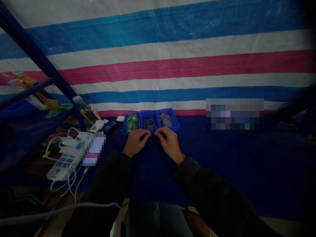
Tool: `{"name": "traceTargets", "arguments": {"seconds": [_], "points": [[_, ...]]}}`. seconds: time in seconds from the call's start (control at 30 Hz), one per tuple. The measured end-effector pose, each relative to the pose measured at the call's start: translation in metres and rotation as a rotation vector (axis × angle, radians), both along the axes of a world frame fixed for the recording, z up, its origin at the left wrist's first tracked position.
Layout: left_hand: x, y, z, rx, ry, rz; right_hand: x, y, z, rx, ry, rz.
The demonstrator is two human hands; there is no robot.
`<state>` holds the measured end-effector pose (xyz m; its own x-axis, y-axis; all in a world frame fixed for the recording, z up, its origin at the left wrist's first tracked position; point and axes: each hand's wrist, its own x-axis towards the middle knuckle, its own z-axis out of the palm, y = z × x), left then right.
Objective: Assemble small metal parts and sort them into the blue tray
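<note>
hands (151, 142) pinching together, beside blue bins (176, 124)

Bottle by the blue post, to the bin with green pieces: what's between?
Head view, from bottle to bin: a crumpled white wad, a dark blue packet, then a small white case.

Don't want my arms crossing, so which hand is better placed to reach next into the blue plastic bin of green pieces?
Left, probably: your left hand is nearer that bin; your right hand sits farther across.

Left hand (135, 141), right hand (170, 142) close, pinched
</note>
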<state>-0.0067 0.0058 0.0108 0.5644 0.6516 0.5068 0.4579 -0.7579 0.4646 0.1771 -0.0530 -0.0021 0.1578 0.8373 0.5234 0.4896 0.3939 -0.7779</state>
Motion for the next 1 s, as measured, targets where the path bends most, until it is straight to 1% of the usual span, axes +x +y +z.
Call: {"name": "traceTargets", "arguments": {"seconds": [0.17,0.3,0.43,0.63,0.77,0.9,1.0], "points": [[0.0,0.001,-0.001,-0.015,-0.027,0.03,0.0,-0.001,0.002,0.022,-0.002,0.012],[0.0,0.001,0.0,-0.035,-0.035,0.024,0.0,-0.001,0.002,0.046,0.012,0.022],[0.0,0.0,0.0,-0.044,-0.017,-0.002,-0.001,-0.002,0.002,0.028,0.003,0.021],[0.001,-0.002,0.0,-0.038,-0.012,-0.039,-0.003,-0.001,-0.002,-0.008,-0.038,0.064],[0.001,-0.001,-0.001,-0.037,0.001,-0.037,-0.002,0.001,-0.007,-0.03,-0.051,0.055],[0.001,-0.001,-0.001,-0.028,0.001,-0.007,-0.002,0.002,-0.009,0.014,-0.028,0.061],[0.001,-0.001,-0.002,-0.036,-0.006,-0.012,-0.002,0.002,-0.008,0.033,-0.033,0.079]]}}
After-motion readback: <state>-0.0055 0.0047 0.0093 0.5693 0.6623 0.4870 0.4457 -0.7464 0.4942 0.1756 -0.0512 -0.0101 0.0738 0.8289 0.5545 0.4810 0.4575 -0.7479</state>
